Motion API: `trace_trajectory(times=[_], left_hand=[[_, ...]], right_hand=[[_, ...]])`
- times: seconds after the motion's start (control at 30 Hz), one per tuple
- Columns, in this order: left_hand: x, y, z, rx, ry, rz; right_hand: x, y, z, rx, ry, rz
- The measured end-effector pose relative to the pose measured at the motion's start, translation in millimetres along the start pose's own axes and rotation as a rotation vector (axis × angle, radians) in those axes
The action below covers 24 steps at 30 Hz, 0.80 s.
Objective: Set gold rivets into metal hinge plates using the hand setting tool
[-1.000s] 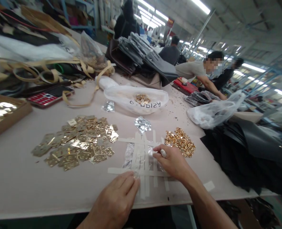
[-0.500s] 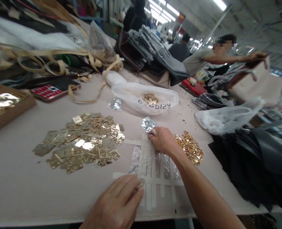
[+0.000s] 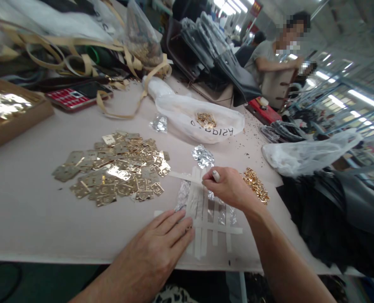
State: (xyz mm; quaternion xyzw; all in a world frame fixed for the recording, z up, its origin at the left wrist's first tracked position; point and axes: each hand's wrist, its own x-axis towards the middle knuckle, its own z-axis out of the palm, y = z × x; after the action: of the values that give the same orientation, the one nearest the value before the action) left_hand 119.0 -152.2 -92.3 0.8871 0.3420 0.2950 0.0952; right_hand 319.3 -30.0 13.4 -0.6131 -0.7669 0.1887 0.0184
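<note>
My left hand point(image 3: 161, 242) is at the near edge of the taped patch, its fingers close together and bent over something small that they mostly hide. My right hand point(image 3: 229, 185) pinches with thumb and forefinger over the upper part of the patch; whatever is between the tips is too small to make out. One of its fingers has a white wrap point(image 3: 216, 176). Strips of pale tape point(image 3: 198, 202) cross over clear plastic on the table. Just beyond lies a pile of silver discs point(image 3: 202, 156). Small gold fittings point(image 3: 255, 185) are heaped beside my right wrist, and flat gold metal plates point(image 3: 120, 168) spread out to the left.
A white plastic bag point(image 3: 187, 113) holding gold pieces lies beyond the discs. At left are a cardboard box point(image 3: 19, 130) and a red calculator point(image 3: 68, 99). Dark material point(image 3: 326, 219) and another plastic bag point(image 3: 310, 155) border the right side. A person point(image 3: 265, 59) works behind.
The view has tilted, so the table sits higher. My right hand has drawn back from the silver discs to the tape strips. My left hand stays at the patch, more flattened.
</note>
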Motion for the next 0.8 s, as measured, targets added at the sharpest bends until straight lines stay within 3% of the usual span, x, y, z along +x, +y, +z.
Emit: trace_trajectory(times=[0.13,0.27,0.53,0.8], left_hand=[[-3,2,3.5,0.034,0.005,0.007],[-3,5,1.8,0.076,-0.011,0.005],[-2,5,-3.7,0.092,0.028,0.030],[-2,4,-6.6,0.101,0.001,0.042]], right_hand=[[-39,-6,10,0.228,-0.178,-0.075],[-57,-7,27,0.380,-0.296,-0.114],[-62,-9,32,0.224,-0.213,-0.127],[-57,-14,32,0.131,-0.238,-0.153]])
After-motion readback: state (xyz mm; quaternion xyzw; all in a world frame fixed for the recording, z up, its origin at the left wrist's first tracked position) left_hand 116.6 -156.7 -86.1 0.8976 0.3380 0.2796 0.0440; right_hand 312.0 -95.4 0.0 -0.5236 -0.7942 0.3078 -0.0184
